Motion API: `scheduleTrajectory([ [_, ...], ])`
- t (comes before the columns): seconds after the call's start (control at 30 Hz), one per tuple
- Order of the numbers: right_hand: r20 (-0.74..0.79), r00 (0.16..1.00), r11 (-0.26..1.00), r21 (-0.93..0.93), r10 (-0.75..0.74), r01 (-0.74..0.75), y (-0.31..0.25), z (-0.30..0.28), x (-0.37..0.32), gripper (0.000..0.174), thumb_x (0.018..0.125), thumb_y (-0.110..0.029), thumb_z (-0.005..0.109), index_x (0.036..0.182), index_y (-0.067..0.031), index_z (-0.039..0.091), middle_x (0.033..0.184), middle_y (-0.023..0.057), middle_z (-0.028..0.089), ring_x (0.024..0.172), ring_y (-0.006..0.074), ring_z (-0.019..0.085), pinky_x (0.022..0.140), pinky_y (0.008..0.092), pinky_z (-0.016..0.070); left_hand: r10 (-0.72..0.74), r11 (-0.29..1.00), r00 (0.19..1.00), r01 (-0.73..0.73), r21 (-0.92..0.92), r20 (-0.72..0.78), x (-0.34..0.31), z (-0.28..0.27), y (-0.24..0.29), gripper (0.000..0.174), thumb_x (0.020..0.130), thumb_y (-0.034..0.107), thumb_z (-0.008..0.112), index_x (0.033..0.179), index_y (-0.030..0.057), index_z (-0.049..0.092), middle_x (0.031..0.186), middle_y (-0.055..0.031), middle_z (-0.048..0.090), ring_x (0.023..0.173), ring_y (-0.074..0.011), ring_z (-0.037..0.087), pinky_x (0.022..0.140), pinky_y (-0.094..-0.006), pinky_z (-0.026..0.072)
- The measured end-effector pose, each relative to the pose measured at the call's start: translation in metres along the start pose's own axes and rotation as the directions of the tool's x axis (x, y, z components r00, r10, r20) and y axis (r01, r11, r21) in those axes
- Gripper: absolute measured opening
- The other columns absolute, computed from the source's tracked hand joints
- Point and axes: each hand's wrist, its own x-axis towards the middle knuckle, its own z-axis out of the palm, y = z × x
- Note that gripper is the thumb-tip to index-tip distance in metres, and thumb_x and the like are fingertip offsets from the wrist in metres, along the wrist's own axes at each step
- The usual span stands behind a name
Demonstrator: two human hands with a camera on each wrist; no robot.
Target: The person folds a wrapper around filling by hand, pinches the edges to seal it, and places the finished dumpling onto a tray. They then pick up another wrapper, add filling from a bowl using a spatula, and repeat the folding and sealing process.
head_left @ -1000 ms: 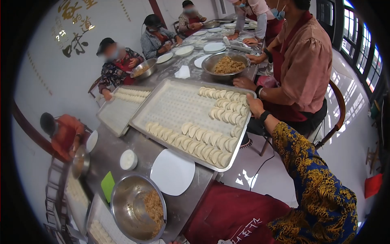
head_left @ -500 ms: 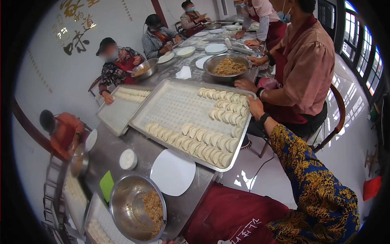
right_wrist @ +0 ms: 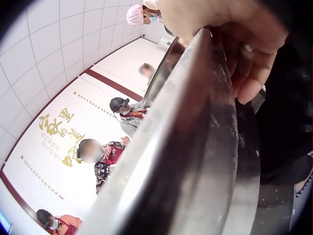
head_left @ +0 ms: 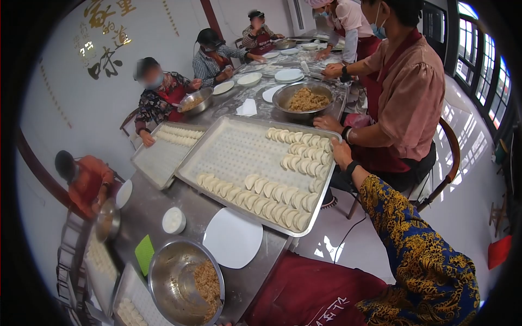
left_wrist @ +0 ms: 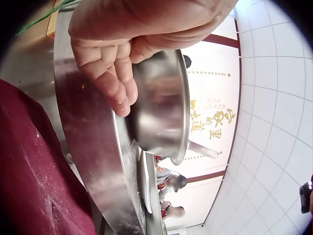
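Observation:
My right hand (head_left: 342, 154) grips the right rim of a large metal tray (head_left: 217, 146), which bears rows of white dumplings (head_left: 272, 191). In the right wrist view, my right hand (right_wrist: 230, 39) has its fingers curled under the tray's edge (right_wrist: 161, 132). My left hand (left_wrist: 115, 54), its fingers loosely bent, hangs at the table's edge beside a steel bowl (left_wrist: 159, 107) and holds nothing visible. From the head view, that bowl (head_left: 168, 271) stands near me with filling (head_left: 207, 285) and a handle-like utensil shows in the left wrist view.
A white plate (head_left: 234, 239), a small white tub (head_left: 174, 220) and a green card (head_left: 144, 254) lie around the bowl. Beyond the big tray are a smaller tray (head_left: 163, 160) and another filling bowl (head_left: 302, 112). A seated person in pink (head_left: 410, 103) is close on the right.
The head view has shifted slightly, so the table things sit a little lower in it. The seated person in pink has reached an arm forward over the table. My right hand still grips the tray.

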Motion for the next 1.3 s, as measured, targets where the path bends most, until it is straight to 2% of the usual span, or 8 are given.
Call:
scheduleTrajectory([
  [0.17,0.008,1.0,1.0,0.008,0.015,-0.015,-0.004,-0.001,-0.005,0.068,0.095,-0.049,0.048,0.131,0.0085,0.049,0.125,0.0287,0.058,0.111,0.0372,0.061,0.087,0.0407,0.0507,-0.003,1.0,1.0,0.003,-0.018,0.005,-0.004,0.004,0.001,0.051,0.099,0.017,0.05,0.138,-0.011,0.035,0.129,-0.0321,0.054,0.105,-0.0385,0.061,0.086,-0.0399,0.0513],
  [0.23,-0.066,0.997,0.997,0.068,-0.043,0.048,-0.007,0.0,-0.01,0.061,0.096,-0.048,0.048,0.114,0.0096,0.059,0.113,0.0316,0.062,0.111,0.0431,0.059,0.094,0.0451,0.0448,-0.003,1.0,1.0,0.003,-0.009,-0.003,-0.003,0.005,0.002,0.051,0.099,0.017,0.05,0.139,-0.0104,0.035,0.129,-0.0319,0.054,0.104,-0.038,0.061,0.085,-0.0395,0.0513],
  [0.33,-0.07,0.998,0.999,0.043,-0.005,0.008,-0.004,0.001,-0.006,0.061,0.096,-0.047,0.048,0.115,0.01,0.059,0.115,0.0319,0.062,0.112,0.043,0.058,0.096,0.0447,0.0443,-0.005,0.999,1.0,0.006,0.036,-0.025,-0.002,0.006,0.002,0.051,0.098,0.016,0.051,0.139,-0.009,0.035,0.129,-0.0313,0.054,0.103,-0.0368,0.062,0.085,-0.0389,0.0512],
  [0.53,-0.084,0.996,0.999,0.047,-0.012,0.016,-0.011,0.0,-0.015,0.06,0.096,-0.046,0.047,0.114,0.0108,0.059,0.114,0.0325,0.061,0.112,0.0429,0.058,0.097,0.0446,0.044,-0.034,0.999,0.999,0.034,-0.031,0.011,0.002,0.001,0.001,0.051,0.097,0.015,0.053,0.138,-0.0086,0.036,0.128,-0.0311,0.054,0.1,-0.0364,0.063,0.083,-0.0388,0.0528],
  [0.9,-0.09,0.996,0.996,0.087,-0.003,0.01,-0.019,-0.008,-0.027,0.058,0.095,-0.046,0.05,0.113,0.0089,0.06,0.111,0.0304,0.064,0.109,0.0409,0.06,0.094,0.0432,0.0452,0.035,0.999,0.999,-0.035,0.01,-0.035,-0.007,0.011,-0.001,0.053,0.096,0.016,0.053,0.139,-0.0093,0.034,0.127,-0.0314,0.054,0.099,-0.0375,0.063,0.082,-0.0399,0.0528],
  [1.07,-0.072,0.997,0.993,0.117,0.037,-0.029,-0.013,-0.004,-0.018,0.059,0.095,-0.046,0.05,0.114,0.008,0.06,0.113,0.0297,0.063,0.11,0.0406,0.06,0.095,0.0431,0.0449,0.017,0.999,1.0,-0.016,0.04,-0.015,-0.004,0.008,0.0,0.054,0.096,0.016,0.052,0.14,-0.0095,0.033,0.129,-0.0314,0.054,0.099,-0.0374,0.063,0.084,-0.0413,0.0513],
  [1.23,-0.097,0.994,0.997,0.049,-0.052,0.057,-0.009,-0.003,-0.018,0.063,0.095,-0.05,0.047,0.113,0.0091,0.06,0.112,0.0323,0.062,0.11,0.0436,0.059,0.095,0.0453,0.0447,0.004,1.0,0.999,-0.003,0.029,-0.034,-0.007,0.011,0.001,0.054,0.096,0.017,0.052,0.14,-0.0093,0.034,0.13,-0.0316,0.053,0.103,-0.0378,0.061,0.088,-0.0424,0.0495],
  [1.3,-0.099,0.993,0.997,0.029,-0.068,0.072,-0.006,-0.002,-0.015,0.063,0.095,-0.05,0.046,0.112,0.0092,0.06,0.111,0.0328,0.062,0.109,0.0441,0.059,0.094,0.0458,0.0449,0.018,0.996,0.998,-0.012,0.093,-0.065,-0.008,0.016,0.002,0.054,0.096,0.017,0.053,0.14,-0.0093,0.034,0.13,-0.0317,0.053,0.105,-0.0381,0.06,0.089,-0.0427,0.0488],
])
